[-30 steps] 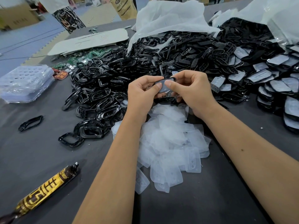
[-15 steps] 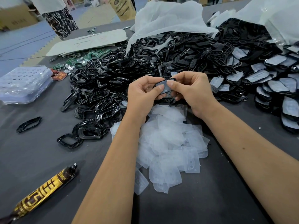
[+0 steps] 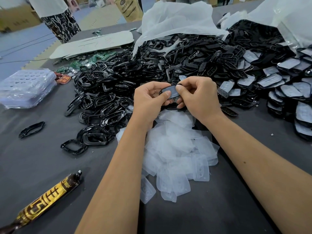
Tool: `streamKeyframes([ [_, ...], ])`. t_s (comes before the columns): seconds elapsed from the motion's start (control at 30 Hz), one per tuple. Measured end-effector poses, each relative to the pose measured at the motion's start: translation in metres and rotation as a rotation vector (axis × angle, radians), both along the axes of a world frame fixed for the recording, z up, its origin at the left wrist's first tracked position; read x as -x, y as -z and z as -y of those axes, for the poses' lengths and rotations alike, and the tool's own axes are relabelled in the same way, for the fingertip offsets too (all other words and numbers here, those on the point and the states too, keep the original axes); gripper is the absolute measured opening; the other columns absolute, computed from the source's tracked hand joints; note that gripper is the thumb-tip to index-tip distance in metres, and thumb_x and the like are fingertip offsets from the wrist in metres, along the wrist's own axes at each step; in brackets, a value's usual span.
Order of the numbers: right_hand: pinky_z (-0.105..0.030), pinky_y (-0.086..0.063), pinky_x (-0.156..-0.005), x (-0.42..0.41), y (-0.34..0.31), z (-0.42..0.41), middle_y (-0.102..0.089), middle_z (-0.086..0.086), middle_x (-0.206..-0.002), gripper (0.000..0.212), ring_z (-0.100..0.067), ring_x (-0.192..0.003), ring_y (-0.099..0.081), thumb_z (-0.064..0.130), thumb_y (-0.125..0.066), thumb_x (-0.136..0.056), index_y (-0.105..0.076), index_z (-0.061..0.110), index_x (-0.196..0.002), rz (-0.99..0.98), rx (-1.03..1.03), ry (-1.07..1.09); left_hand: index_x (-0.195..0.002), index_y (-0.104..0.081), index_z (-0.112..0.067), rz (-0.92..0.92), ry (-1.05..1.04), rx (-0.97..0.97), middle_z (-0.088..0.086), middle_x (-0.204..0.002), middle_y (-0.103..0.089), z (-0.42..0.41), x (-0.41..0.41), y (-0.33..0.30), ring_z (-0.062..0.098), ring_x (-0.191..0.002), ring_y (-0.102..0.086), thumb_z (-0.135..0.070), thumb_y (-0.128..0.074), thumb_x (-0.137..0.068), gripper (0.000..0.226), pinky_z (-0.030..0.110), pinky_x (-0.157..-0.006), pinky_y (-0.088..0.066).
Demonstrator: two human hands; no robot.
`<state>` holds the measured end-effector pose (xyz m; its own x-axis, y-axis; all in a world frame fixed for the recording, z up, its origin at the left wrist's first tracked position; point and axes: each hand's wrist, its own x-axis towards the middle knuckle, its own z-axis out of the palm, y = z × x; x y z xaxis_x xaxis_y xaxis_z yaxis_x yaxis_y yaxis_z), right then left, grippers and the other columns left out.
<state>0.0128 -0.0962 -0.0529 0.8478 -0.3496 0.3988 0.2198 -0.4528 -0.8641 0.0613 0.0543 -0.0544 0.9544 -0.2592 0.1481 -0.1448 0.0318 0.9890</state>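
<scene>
INSPECTOR: Hands first. State and hold?

LINE: Found the left hand (image 3: 148, 100) and the right hand (image 3: 201, 97) both closed on one black shell (image 3: 174, 99), pinched between thumbs and curled fingers, raised clear of the table (image 3: 42, 157). Noted a translucent pad (image 3: 170, 90) laid on the shell's upper face, with both thumb tips bearing on it. Judged the step as pressing the pad home.

INSPECTOR: Fully seated?

LINE: Could not confirm; edges hidden under the thumbs.

INSPECTOR: Around the hands?

LINE: Logged a loose pile of pads (image 3: 177, 149) directly under the wrists and forearms. Logged a heap of black frames (image 3: 104, 98) left of the left hand and beyond both. Logged finished shells (image 3: 287, 92), pads up, stacked well right of the right hand. Recorded a glue tube (image 3: 45, 201) well outside the left forearm, apart from all stock.

INSPECTOR: Risks from here?

LINE: Rated crooked seating highest: uneven thumb pressure, or a pad started off-square, likely to leave a lifted corner. Rated a drop second: a small glossy piece held by fingertips alone, apt to slip and land in the pile below, then hard to tell from loose stock. Flagged mixing third: heaps crowded close on both sides, so easy to set an unchecked piece among finished ones.
</scene>
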Motion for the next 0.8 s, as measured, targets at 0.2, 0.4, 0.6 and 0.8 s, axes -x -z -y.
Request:
streamKeyframes([
  [0.2, -0.037, -0.062, -0.054, 0.001, -0.001, 0.0, -0.071, -0.007, -0.094, 0.017, -0.018, -0.073, -0.072, 0.002, -0.069, -0.093, -0.077, 0.01, -0.106, 0.083, 0.105, -0.04, -0.106, -0.074, 0.002, -0.076, 0.001, 0.062, 0.007, -0.077, -0.075, 0.001, 0.0, -0.001, 0.011, -0.062, -0.07, 0.01, -0.068, -0.09, 0.019, 0.018, -0.062, -0.055],
  [0.4, -0.029, -0.054, -0.093, 0.002, -0.005, -0.005, -0.072, -0.009, -0.107, 0.022, -0.021, -0.102, -0.068, 0.005, -0.079, -0.089, -0.078, 0.004, -0.11, 0.175, 0.291, -0.162, -0.095, -0.074, -0.003, -0.279, -0.031, 0.244, 0.007, -0.073, -0.074, -0.006, -0.006, -0.008, 0.009, -0.056, -0.063, 0.008, -0.063, -0.093, 0.016, 0.014, -0.053, -0.049],
  [0.6, -0.024, -0.05, -0.09, 0.001, -0.003, -0.003, -0.065, -0.011, -0.112, 0.018, -0.018, -0.1, -0.062, 0.006, -0.077, -0.09, -0.081, 0.006, -0.108, 0.215, 0.351, -0.041, -0.106, -0.07, 0.005, -0.36, 0.064, 0.333, 0.015, -0.086, -0.074, -0.006, -0.006, -0.012, 0.013, -0.063, -0.066, -0.019, -0.058, -0.104, 0.027, 0.016, -0.058, -0.053],
  [0.8, -0.028, -0.051, -0.071, 0.0, -0.004, 0.0, -0.068, -0.001, -0.09, 0.011, -0.015, -0.078, -0.063, 0.006, -0.074, -0.094, -0.08, 0.005, -0.102, 0.062, -0.145, -0.109, -0.108, -0.071, -0.003, -0.193, 0.073, 0.252, 0.009, -0.091, -0.072, -0.001, -0.001, -0.008, 0.013, -0.076, -0.069, -0.004, -0.058, -0.103, 0.014, 0.02, -0.072, -0.057],
])
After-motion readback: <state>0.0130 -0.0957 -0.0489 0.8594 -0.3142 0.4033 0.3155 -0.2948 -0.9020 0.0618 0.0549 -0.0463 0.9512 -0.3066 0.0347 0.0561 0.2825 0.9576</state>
